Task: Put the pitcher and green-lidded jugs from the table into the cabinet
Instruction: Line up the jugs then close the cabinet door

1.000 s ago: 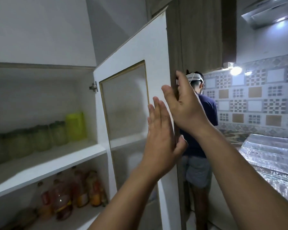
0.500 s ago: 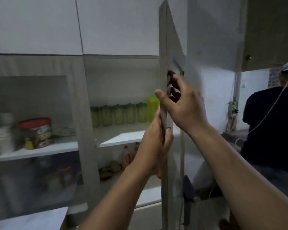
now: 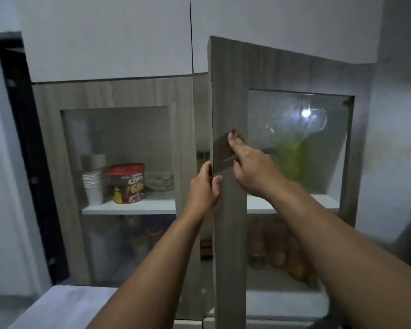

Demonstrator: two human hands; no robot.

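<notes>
The right cabinet door (image 3: 228, 233), grey wood with a glass pane, stands almost shut, with a narrow gap at its left edge. My left hand (image 3: 203, 191) wraps that edge from the gap side. My right hand (image 3: 249, 167) rests on the door's face with its fingertips on the dark handle (image 3: 222, 151). Through the glass a yellow-green pitcher (image 3: 291, 160) stands blurred on the upper white shelf (image 3: 292, 204). A sliver of a green jug (image 3: 201, 156) shows in the gap.
The left cabinet door (image 3: 50, 186) is shut; behind its glass stand stacked paper cups (image 3: 93, 187) and a red-lidded cereal tub (image 3: 127, 184). Bottles (image 3: 274, 248) fill the lower right shelf. A white tabletop corner (image 3: 64, 307) lies at the lower left.
The right door has swung from wide open to nearly shut, with both hands riding on it. The view turned left; the person at the right is out of sight.
</notes>
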